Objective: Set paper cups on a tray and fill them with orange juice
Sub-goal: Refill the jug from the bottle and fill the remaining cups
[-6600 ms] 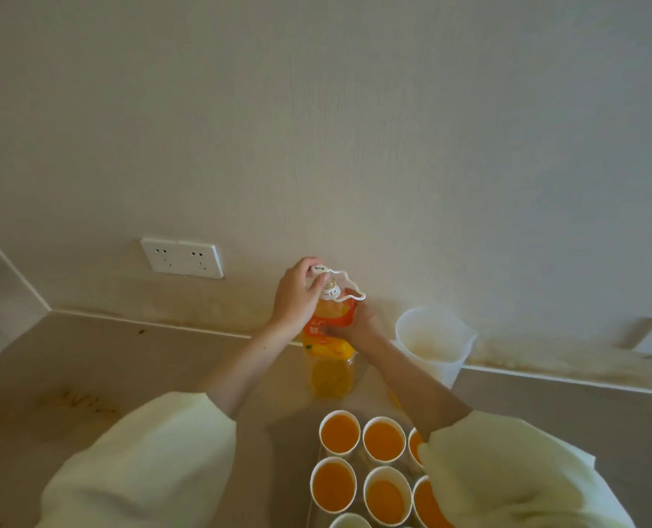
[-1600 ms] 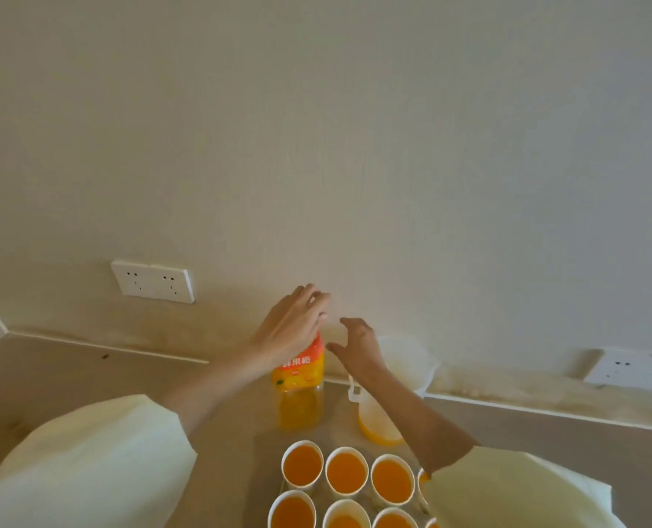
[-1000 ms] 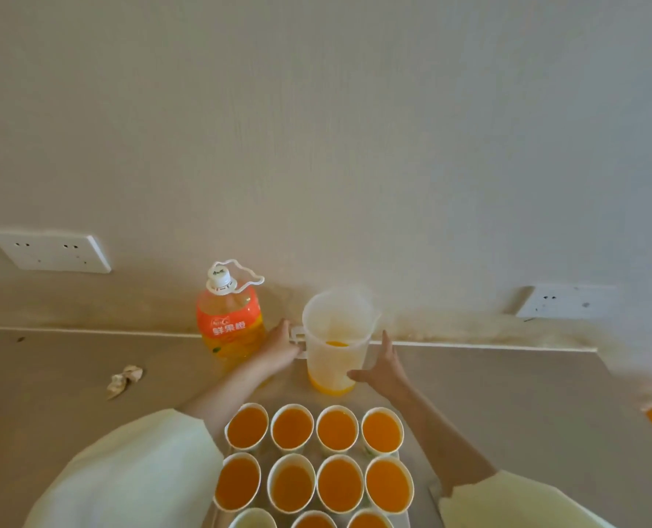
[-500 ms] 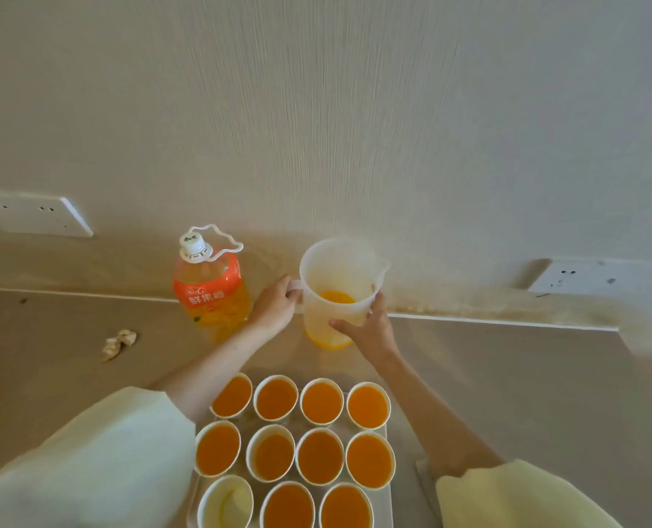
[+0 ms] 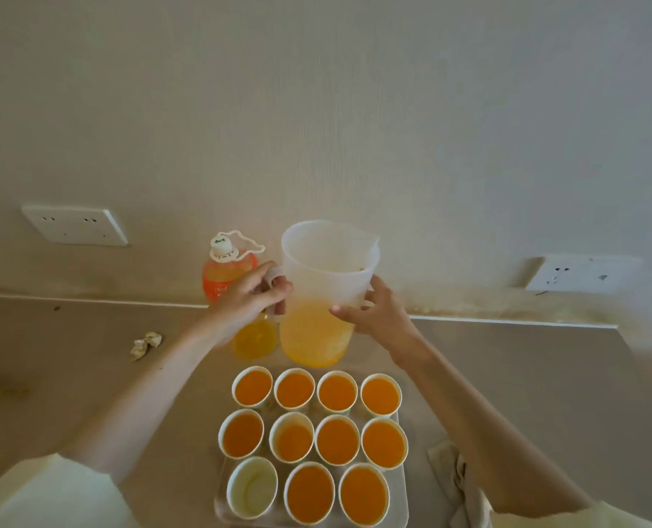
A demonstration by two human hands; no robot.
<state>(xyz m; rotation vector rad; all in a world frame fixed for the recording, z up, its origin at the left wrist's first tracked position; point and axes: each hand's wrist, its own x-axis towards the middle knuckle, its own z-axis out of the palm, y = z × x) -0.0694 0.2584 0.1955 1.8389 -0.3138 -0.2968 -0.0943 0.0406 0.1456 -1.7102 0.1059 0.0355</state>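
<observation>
A translucent plastic pitcher point(image 5: 324, 299) with orange juice in its lower part hangs above the counter, behind the tray. My left hand point(image 5: 250, 299) grips its handle. My right hand point(image 5: 370, 312) supports its right side with spread fingers. Below, a pale tray point(image 5: 400, 501) carries several white paper cups; most hold orange juice point(image 5: 294, 390). The front-left cup point(image 5: 252, 487) holds no juice. The capped orange juice bottle point(image 5: 225, 272) stands behind my left hand by the wall.
A crumpled scrap of paper point(image 5: 145, 344) lies on the counter at the left. A cloth point(image 5: 458, 485) lies right of the tray. Wall sockets point(image 5: 75, 224) sit at left and at right point(image 5: 583, 274). The wall stands close behind.
My left hand left the bottle and took the pitcher's handle; my right hand came to its side. The pitcher has risen off the counter and moved nearer the tray.
</observation>
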